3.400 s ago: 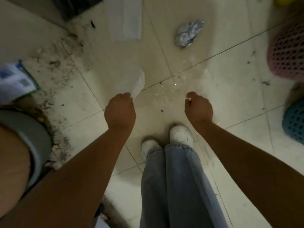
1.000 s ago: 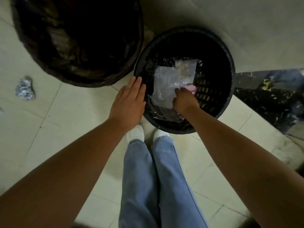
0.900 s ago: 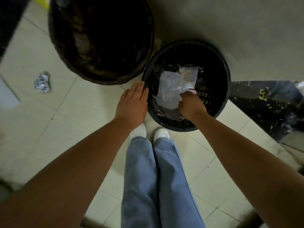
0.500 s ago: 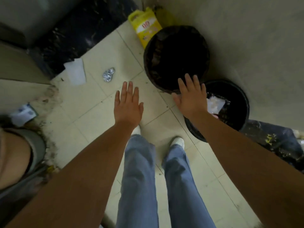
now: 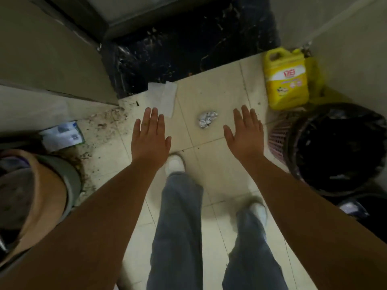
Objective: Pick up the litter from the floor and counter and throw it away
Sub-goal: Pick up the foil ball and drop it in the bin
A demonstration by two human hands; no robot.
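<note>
Tiled floor (image 5: 217,164): foil ball (image 5: 207,119) between spread hands

Two bare forearms without sleeves end in the left hand (image 5: 149,136) and right hand (image 5: 245,132). Loose faded-blue denim jeans (image 5: 178,233) fill the lower centre, above white rounded sneakers (image 5: 175,164).

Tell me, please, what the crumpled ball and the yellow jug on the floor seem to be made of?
Crumpled ball: likely aluminium foil, silvery and shiny, with sharp creases catching the light. Yellow jug: apparently moulded plastic, smooth and slightly glossy, with a built-in handle and a printed label.
</note>
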